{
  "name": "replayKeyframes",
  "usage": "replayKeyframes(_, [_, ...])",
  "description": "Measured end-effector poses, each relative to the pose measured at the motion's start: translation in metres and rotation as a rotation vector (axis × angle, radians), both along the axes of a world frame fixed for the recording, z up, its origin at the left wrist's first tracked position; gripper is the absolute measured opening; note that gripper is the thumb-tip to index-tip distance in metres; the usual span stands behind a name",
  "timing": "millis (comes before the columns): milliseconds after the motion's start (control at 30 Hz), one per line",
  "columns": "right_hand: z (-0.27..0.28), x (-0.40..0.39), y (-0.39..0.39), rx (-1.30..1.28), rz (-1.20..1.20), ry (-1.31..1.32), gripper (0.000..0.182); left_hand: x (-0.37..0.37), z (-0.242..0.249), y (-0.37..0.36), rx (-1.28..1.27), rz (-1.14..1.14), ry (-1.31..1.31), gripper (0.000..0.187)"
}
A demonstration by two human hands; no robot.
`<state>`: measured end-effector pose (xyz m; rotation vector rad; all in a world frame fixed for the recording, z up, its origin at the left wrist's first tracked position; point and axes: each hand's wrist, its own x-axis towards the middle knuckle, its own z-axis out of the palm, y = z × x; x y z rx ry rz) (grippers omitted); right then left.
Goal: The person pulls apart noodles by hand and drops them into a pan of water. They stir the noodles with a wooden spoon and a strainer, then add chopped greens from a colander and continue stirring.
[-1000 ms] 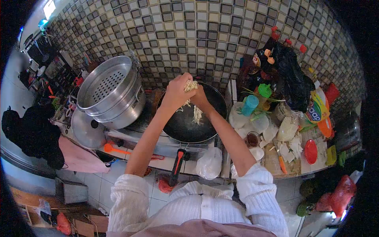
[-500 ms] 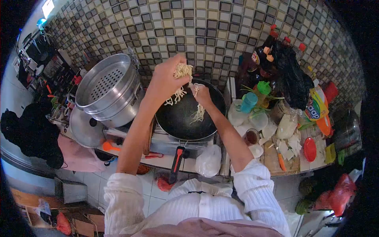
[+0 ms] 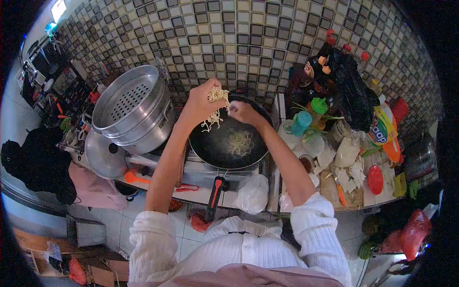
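Observation:
My left hand [image 3: 200, 106] is closed around a clump of pale curly noodles [image 3: 217, 98], with loose strands dangling over a black frying pan [image 3: 205, 146]. Close beside the clump, my right hand [image 3: 243, 114] has its fingers curled together; whether strands are pinched in them is hidden. A small tangle of noodles [image 3: 240, 144] lies on the pan's dark bottom. The pan sits on the stove, its black and red handle [image 3: 215, 197] pointing towards me.
A tall metal steamer pot [image 3: 138, 112] stands left of the pan, near a round lid [image 3: 106, 155]. A white plastic bag [image 3: 253, 195] lies by the handle. On the right are a blue-capped container [image 3: 301, 123], an orange-handled knife [image 3: 340, 195] and a red dish [image 3: 375, 180].
The strands that hung below my right hand now lie in the pan. My left hand has lowered slightly with the clump, and my right hand's fingers have curled in beside it.

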<state>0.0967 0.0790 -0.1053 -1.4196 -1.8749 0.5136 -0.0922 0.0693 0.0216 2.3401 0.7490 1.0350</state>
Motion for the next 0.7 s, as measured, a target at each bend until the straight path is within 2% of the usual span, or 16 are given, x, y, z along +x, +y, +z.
replayKeyframes(33, [0.008,0.002,-0.001,0.0,0.0,0.0,0.023,-0.001,-0.002,0.001,-0.095,-0.008,-0.004,0.03])
replayKeyframes(100, [0.025,0.008,-0.004,-0.35,0.161,0.867,0.031,-0.002,-0.009,0.006,-0.18,-0.017,0.001,0.029])
replayKeyframes(133, [0.035,0.008,-0.014,-0.311,0.209,0.764,0.041,-0.002,-0.012,0.009,-0.265,-0.025,0.005,0.028])
replayKeyframes(167, [0.046,0.007,-0.022,-0.311,0.206,0.763,0.041,-0.002,-0.016,0.012,-0.266,-0.027,0.004,0.028])
replayKeyframes(233, [0.064,0.004,-0.035,-0.325,0.231,0.795,0.048,0.0,-0.023,0.017,-0.516,-0.203,-0.124,0.026])
replayKeyframes(267, [0.066,0.002,-0.04,-0.324,0.227,0.794,0.048,0.001,-0.027,0.018,-0.517,-0.207,-0.125,0.026])
replayKeyframes(333, [0.067,0.002,-0.045,-0.276,0.221,0.761,0.05,0.004,-0.032,0.021,-0.791,-0.314,-0.306,0.024])
replayKeyframes(367, [0.066,0.003,-0.046,-0.274,0.217,0.761,0.05,0.004,-0.035,0.023,-0.791,-0.318,-0.304,0.024])
replayKeyframes(433, [0.061,0.004,-0.046,-0.316,0.177,0.782,0.047,0.006,-0.038,0.028,-0.958,-0.398,-0.387,0.029])
replayKeyframes(567, [0.057,0.0,-0.051,-0.297,0.203,0.738,0.047,0.008,-0.043,0.033,-1.043,-0.388,-0.37,0.029])
replayKeyframes(633, [0.063,-0.005,-0.058,-0.336,0.186,0.676,0.043,0.006,-0.044,0.035,-0.859,-0.409,-0.162,0.036])
replayKeyframes(667, [0.062,-0.005,-0.056,-0.338,0.187,0.676,0.043,0.006,-0.045,0.035,-0.859,-0.408,-0.163,0.036])
replayKeyframes(700, [0.059,-0.003,-0.051,-0.315,0.126,0.58,0.037,0.007,-0.041,0.032,-0.713,-0.34,-0.06,0.036])
